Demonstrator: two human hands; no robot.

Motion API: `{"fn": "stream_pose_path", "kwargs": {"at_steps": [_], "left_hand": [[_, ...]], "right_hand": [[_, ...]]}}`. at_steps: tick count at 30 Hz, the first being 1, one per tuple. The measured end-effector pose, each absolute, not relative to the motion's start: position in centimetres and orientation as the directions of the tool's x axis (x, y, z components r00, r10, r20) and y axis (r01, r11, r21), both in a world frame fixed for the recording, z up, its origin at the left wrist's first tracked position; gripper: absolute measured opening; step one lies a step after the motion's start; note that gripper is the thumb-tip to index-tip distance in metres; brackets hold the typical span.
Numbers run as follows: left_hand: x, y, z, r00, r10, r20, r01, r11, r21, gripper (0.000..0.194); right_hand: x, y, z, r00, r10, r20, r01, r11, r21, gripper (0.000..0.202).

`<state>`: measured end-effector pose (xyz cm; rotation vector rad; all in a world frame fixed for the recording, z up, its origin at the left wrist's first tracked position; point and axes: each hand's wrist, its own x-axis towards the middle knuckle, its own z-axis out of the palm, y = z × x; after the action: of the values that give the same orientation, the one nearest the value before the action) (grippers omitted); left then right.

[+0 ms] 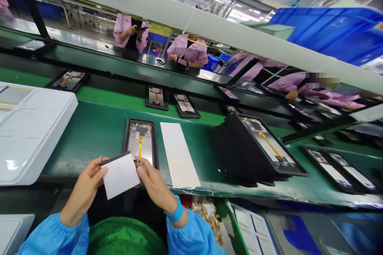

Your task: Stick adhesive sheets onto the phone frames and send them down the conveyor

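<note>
A white rectangular piece (120, 177) with a dark strip along its top edge is held up between both hands. My left hand (86, 187) pinches its upper left corner, thumb on the front. At its upper right corner, the fingers of my right hand (154, 183) are closed on the dark strip. Just behind the hands, a black-framed tablet unit (146, 143) lies on the green bench, with its circuit board and orange ribbon cable exposed. The piece and my right hand cover its lower part. To its right lies a long white sheet (179, 155).
A tall stack of black trays (236, 155) stands right, a device on top. White plastic trays (38, 127) are at the left. Devices in black frames (186, 105) sit on the green conveyor (119, 97) behind. People in pink (187, 51) work across the line.
</note>
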<state>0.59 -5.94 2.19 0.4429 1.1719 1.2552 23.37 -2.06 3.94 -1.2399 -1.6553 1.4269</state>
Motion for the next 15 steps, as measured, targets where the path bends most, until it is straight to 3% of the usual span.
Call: {"fn": "stream_pose_path", "kwargs": {"at_steps": [2, 5, 8, 11, 15], "left_hand": [[-1.1, -5.3, 1.9, -0.217, 0.88, -0.423, -0.455, 0.293, 0.841, 0.055], [-2.8, -4.3, 1.2, -0.225, 0.888, -0.402, -0.381, 0.3, 0.875, 0.054], [-3.1, -3.0, 0.6, -0.138, 0.911, -0.389, -0.3, 0.336, 0.893, 0.055], [-2.3, -0.9, 0.4, -0.074, 0.938, -0.34, -0.197, 0.32, 0.927, 0.052], [-0.2, 2.5, 0.7, -0.005, 0.96, -0.279, -0.091, 0.278, 0.956, 0.043]], "right_hand": [[24.1, 0.5, 3.8, -0.366, 0.93, -0.005, 0.456, 0.175, -0.873, 0.042], [24.8, 4.0, 2.3, -0.444, 0.88, 0.167, 0.663, 0.448, -0.6, 0.042], [24.7, 6.3, 0.3, -0.507, 0.844, 0.172, 0.714, 0.524, -0.465, 0.031], [24.5, 7.7, -0.5, -0.493, 0.849, 0.188, 0.678, 0.511, -0.529, 0.03], [24.6, 9.1, 0.6, -0.311, 0.941, 0.132, 0.629, 0.308, -0.714, 0.03]]}}
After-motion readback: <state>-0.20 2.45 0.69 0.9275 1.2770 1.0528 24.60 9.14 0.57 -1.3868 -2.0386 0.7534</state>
